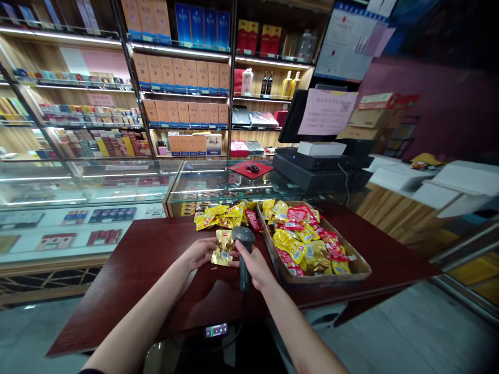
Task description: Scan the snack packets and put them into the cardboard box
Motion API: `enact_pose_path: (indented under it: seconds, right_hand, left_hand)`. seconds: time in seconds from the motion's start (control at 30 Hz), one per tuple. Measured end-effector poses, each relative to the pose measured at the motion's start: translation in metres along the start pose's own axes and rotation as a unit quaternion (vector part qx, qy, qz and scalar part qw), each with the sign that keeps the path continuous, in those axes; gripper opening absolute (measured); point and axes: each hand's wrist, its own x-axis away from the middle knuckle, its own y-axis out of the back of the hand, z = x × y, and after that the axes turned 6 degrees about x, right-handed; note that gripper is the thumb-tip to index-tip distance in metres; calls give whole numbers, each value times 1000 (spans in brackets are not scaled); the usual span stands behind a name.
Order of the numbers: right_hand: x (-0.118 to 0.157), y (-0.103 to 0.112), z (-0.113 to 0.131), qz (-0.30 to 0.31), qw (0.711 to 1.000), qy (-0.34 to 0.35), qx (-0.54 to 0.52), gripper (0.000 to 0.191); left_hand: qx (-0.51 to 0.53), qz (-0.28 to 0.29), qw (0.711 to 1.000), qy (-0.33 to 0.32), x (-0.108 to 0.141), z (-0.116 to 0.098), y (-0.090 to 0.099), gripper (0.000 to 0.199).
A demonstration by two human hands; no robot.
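My left hand (pixel 200 253) grips a small gold snack packet (pixel 223 248) by its left side, with the barcode side facing me. In my right hand (pixel 255 265) is a dark barcode scanner (pixel 244 249), its head right beside the packet. Some right-hand fingers reach to the packet's right edge. A cardboard tray (pixel 331 279) full of yellow, red and gold packets stands just right of the scanner. Behind my hands lies a loose pile of yellow packets (pixel 218 214), with a red packet (pixel 253 219) between pile and tray.
The dark red wooden desk (pixel 144 265) bears everything and meets a glass display counter (pixel 218 182). A mouse (pixel 252 168) rests on a red mat there, near a monitor (pixel 292 117) and black cash drawer (pixel 307 174). A lit phone (pixel 216 330) lies below my hands.
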Motion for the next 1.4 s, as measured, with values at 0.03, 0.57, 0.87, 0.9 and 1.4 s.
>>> enact_pose_path:
  seconds: [0.03,0.57,0.87,0.9,1.4]
  right_hand:
    - [-1,-1,-1,0,1000,-2,2,47]
    - [8,-16,-19,57,993,-31,103,52]
    - [18,-21,-35,85,990,-10,111,54]
    - [17,-21,-34,84,990,-11,112,54]
    - [21,-22,-39,79,990,-30,115,55]
  left_hand:
    - [-9,1,1000,3,0,-1,0,30]
    - [-139,-160,977,-21,-50,-53,11,46]
    - [-188,-169,968,5,-49,-47,6,45]
    - [-192,-174,966,8,-48,-47,5,45]
    - [-204,-172,963,17,-58,-38,8,49]
